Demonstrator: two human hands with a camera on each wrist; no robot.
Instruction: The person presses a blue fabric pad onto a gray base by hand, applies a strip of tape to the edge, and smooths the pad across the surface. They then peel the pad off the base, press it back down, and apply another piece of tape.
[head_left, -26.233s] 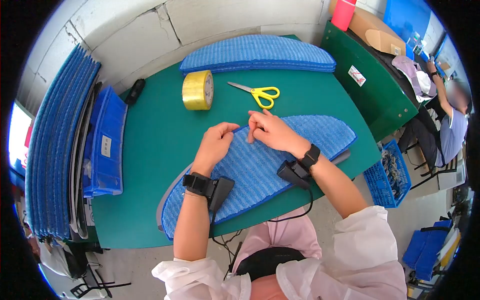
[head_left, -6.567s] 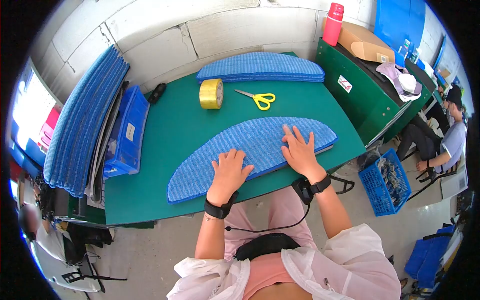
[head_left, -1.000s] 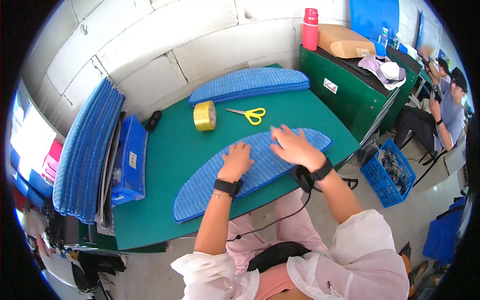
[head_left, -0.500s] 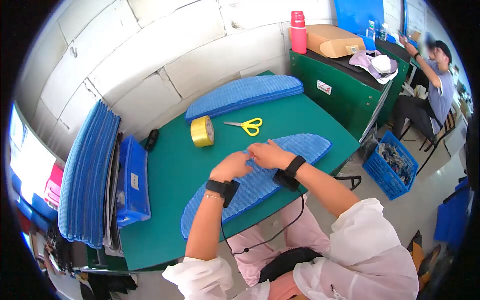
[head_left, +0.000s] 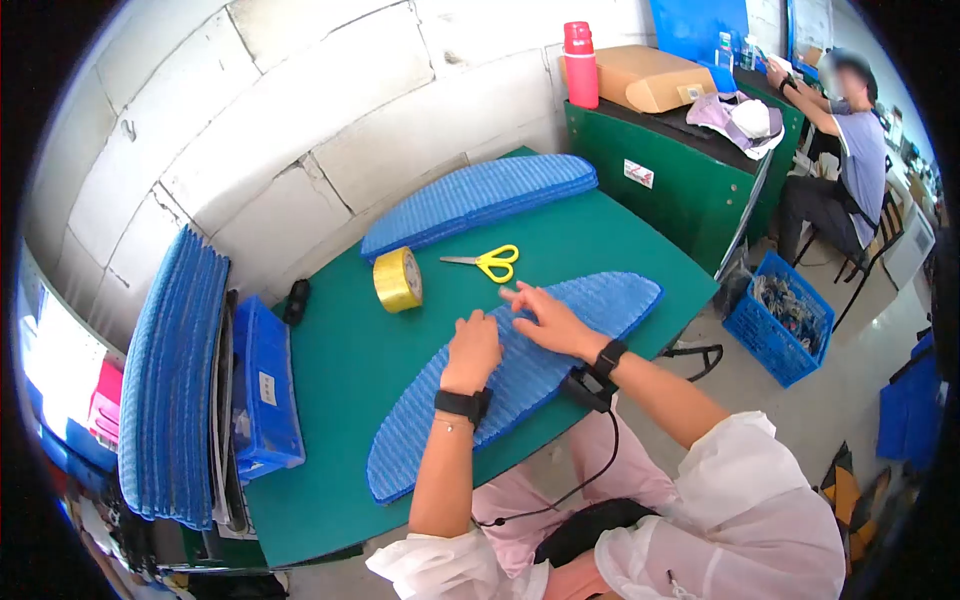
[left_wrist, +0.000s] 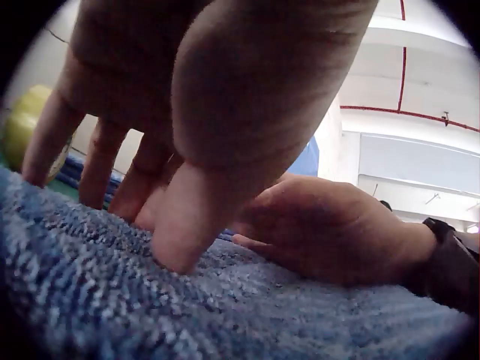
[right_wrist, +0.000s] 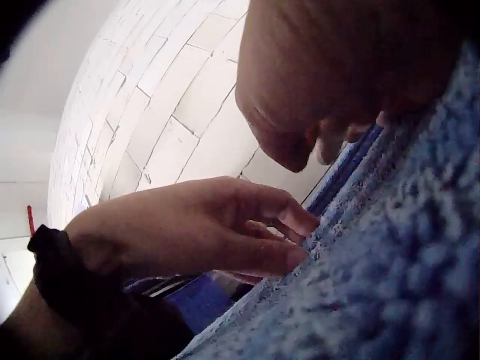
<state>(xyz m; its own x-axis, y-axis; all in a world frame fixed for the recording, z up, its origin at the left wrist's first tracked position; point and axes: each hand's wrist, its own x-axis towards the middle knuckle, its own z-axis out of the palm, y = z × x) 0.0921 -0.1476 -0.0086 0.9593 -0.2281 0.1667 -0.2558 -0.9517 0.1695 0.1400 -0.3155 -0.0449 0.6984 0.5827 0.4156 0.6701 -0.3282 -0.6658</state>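
A blue striped half-moon pad (head_left: 600, 305) lies on the green table near its front edge. On the pad's left part rests my left hand (head_left: 474, 352), its fingertips touching the fabric in the left wrist view, where the same hand (left_wrist: 172, 97) shows with fingers spread downward. My right hand (head_left: 552, 322) is beside it at the pad's far edge, index finger extended. In the right wrist view the right hand (right_wrist: 337, 75) is dark and partly cut off, and its fingertips are partly hidden. Neither hand shows anything held.
Behind the pad are a yellow tape roll (head_left: 399, 280), yellow-handled scissors (head_left: 496, 262) and stacked blue pads (head_left: 480, 200). At the left stand upright pads (head_left: 172, 390) and a blue bin (head_left: 268, 390). A green cabinet (head_left: 665, 190) adjoins the right; beyond, a person sits.
Since half a second ago, my hands have moved apart slightly; the left hand's fingers have come down onto the pad. The head view has shifted a little. Earlier, grey edging showed beneath the pad.
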